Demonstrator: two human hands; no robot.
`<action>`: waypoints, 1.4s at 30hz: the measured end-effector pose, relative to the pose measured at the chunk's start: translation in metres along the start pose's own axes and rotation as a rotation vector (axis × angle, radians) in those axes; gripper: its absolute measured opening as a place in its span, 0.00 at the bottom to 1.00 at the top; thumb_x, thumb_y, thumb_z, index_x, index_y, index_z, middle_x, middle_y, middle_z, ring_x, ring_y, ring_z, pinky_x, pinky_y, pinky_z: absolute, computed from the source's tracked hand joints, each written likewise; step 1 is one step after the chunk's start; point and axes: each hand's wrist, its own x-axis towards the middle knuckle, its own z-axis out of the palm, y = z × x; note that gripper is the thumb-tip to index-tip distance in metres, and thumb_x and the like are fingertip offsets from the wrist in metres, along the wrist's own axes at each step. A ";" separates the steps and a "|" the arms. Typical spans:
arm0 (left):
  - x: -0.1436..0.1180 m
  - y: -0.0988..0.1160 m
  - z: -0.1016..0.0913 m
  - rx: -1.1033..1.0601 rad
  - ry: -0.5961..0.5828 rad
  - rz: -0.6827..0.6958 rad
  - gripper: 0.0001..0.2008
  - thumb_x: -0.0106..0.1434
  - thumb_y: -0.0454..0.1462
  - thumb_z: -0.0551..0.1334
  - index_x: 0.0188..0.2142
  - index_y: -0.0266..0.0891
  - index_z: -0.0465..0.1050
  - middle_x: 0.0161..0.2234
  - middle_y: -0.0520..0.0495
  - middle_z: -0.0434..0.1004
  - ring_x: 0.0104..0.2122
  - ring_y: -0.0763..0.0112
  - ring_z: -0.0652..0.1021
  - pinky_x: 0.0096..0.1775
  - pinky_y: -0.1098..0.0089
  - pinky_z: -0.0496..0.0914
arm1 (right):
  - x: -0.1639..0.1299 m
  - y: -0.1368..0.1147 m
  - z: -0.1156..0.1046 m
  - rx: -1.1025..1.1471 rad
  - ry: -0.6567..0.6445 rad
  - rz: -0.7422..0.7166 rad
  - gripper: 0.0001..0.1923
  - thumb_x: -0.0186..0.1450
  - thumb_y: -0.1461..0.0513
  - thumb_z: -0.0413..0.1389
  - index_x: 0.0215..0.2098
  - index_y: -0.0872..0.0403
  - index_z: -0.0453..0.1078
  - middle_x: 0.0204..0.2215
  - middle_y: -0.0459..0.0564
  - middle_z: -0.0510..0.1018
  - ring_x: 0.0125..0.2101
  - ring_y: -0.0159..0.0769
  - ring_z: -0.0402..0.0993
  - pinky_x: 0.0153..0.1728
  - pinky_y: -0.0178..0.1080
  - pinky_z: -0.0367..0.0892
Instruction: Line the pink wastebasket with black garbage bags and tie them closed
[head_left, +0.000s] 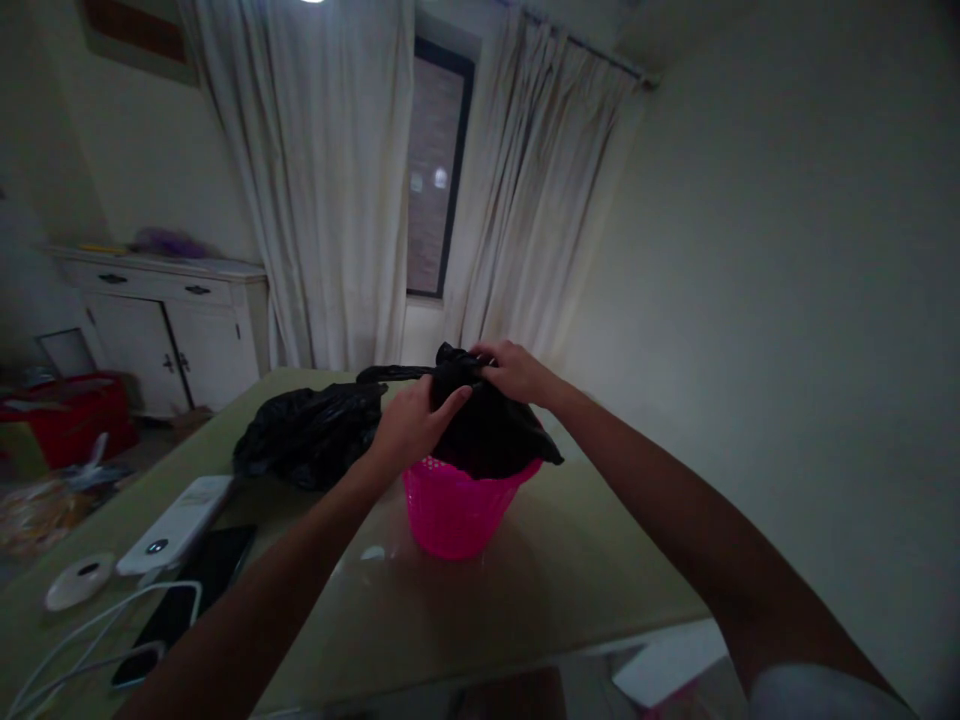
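A bright pink plastic basket (457, 510) with small holes near its rim stands upright on the table. A black plastic bag (480, 430) covers its mouth, and one corner hangs over the right rim. My left hand (412, 425) is closed on the bag's left side, the thumb laid across the film and the other fingers mostly hidden. At the far side, my right hand (517, 372) grips the bag's upper edge with bent fingers. Just left of the basket lies a crumpled heap of black plastic bags (311, 430).
The greenish table (600, 560) bears a white power bank (176, 525), a dark phone (187, 600), a white cable (105, 625) and a round white object (79, 582) at left. Curtains (330, 180) and a white cabinet (157, 320) stand behind; a wall (787, 300) borders the right.
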 end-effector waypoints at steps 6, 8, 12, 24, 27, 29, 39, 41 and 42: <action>0.018 -0.022 -0.003 0.103 -0.131 0.039 0.12 0.75 0.43 0.59 0.42 0.41 0.80 0.39 0.43 0.87 0.40 0.53 0.84 0.37 0.63 0.65 | -0.028 0.034 0.013 0.145 -0.223 0.098 0.17 0.71 0.54 0.58 0.37 0.58 0.83 0.23 0.42 0.68 0.27 0.30 0.61 0.31 0.35 0.54; 0.019 -0.037 -0.008 0.162 -0.136 0.063 0.13 0.75 0.43 0.58 0.42 0.42 0.81 0.39 0.43 0.87 0.41 0.51 0.85 0.38 0.62 0.65 | -0.042 0.051 0.015 0.216 -0.258 0.148 0.21 0.71 0.50 0.57 0.34 0.58 0.82 0.23 0.43 0.68 0.27 0.31 0.61 0.31 0.35 0.55; 0.019 -0.067 -0.017 0.294 -0.134 0.029 0.13 0.73 0.42 0.57 0.42 0.42 0.80 0.40 0.39 0.87 0.44 0.46 0.85 0.41 0.59 0.68 | -0.066 0.081 0.016 0.224 -0.231 0.230 0.24 0.72 0.48 0.55 0.31 0.56 0.81 0.24 0.45 0.74 0.29 0.34 0.68 0.34 0.36 0.62; 0.014 -0.032 0.007 0.090 -0.398 0.179 0.16 0.67 0.48 0.69 0.47 0.41 0.79 0.39 0.44 0.86 0.39 0.55 0.83 0.37 0.62 0.68 | -0.068 0.040 0.037 0.158 -0.073 -0.007 0.13 0.71 0.60 0.65 0.52 0.54 0.83 0.40 0.52 0.84 0.39 0.37 0.80 0.46 0.40 0.72; 0.021 -0.041 0.008 0.277 -0.437 0.182 0.11 0.68 0.42 0.69 0.47 0.42 0.80 0.45 0.42 0.87 0.45 0.52 0.84 0.40 0.62 0.70 | -0.060 0.044 0.049 0.093 -0.119 -0.044 0.22 0.67 0.60 0.70 0.59 0.55 0.79 0.53 0.57 0.83 0.48 0.42 0.80 0.53 0.44 0.73; 0.024 -0.042 0.010 0.337 -0.451 0.207 0.12 0.68 0.41 0.69 0.50 0.41 0.80 0.51 0.40 0.86 0.51 0.51 0.83 0.46 0.61 0.72 | -0.051 0.042 0.061 0.013 -0.189 -0.076 0.32 0.65 0.60 0.73 0.66 0.54 0.75 0.60 0.60 0.80 0.57 0.48 0.78 0.58 0.46 0.71; 0.025 -0.046 -0.009 0.405 -0.383 0.192 0.06 0.70 0.36 0.65 0.41 0.46 0.84 0.41 0.45 0.88 0.43 0.54 0.85 0.42 0.62 0.70 | -0.052 0.038 0.045 -0.070 -0.199 -0.059 0.07 0.74 0.62 0.63 0.39 0.56 0.82 0.34 0.50 0.82 0.36 0.36 0.74 0.40 0.38 0.61; 0.026 -0.051 -0.017 0.323 -0.268 0.169 0.08 0.70 0.36 0.63 0.43 0.43 0.83 0.41 0.44 0.88 0.41 0.55 0.84 0.42 0.61 0.70 | -0.061 0.048 0.029 -0.046 -0.113 0.046 0.09 0.75 0.62 0.61 0.37 0.57 0.80 0.32 0.49 0.79 0.34 0.34 0.72 0.39 0.37 0.61; 0.027 -0.052 -0.019 0.281 -0.216 0.169 0.09 0.69 0.35 0.63 0.45 0.42 0.83 0.41 0.43 0.87 0.40 0.56 0.83 0.42 0.61 0.70 | -0.065 0.051 0.024 -0.042 -0.069 0.088 0.09 0.75 0.62 0.61 0.36 0.57 0.79 0.32 0.49 0.78 0.35 0.34 0.72 0.40 0.37 0.62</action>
